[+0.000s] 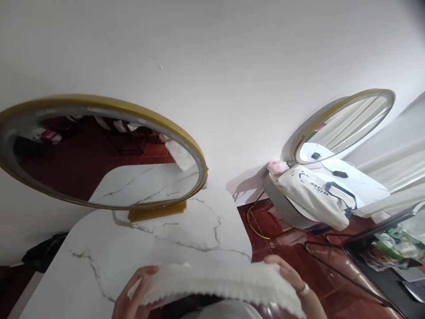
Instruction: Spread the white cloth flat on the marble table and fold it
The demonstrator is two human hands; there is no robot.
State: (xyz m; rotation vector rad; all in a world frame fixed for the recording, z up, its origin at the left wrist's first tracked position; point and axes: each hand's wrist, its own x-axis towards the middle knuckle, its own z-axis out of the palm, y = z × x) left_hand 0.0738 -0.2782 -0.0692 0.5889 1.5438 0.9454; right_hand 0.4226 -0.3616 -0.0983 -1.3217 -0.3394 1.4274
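Note:
A soft white tissue (212, 281) with a wavy, zigzag edge is stretched between my hands at the bottom of the view. My left hand (134, 294) grips its left end, fingers bent round it. The right end is in my right hand (287, 274), which has a pale band at the wrist. Both hands are above the front part of a white marble-patterned table (186, 228). Behind them a round gold-framed mirror (179, 126) stands on a gold base (157, 212) on this table.
To the right is a second table (361, 181) with another round mirror (348, 126), a white printed bag (312, 190) and a pink tissue pack (278, 167). A dark tray-like surface (368, 270) holds green packaging at lower right. A black bag (43, 252) lies at left.

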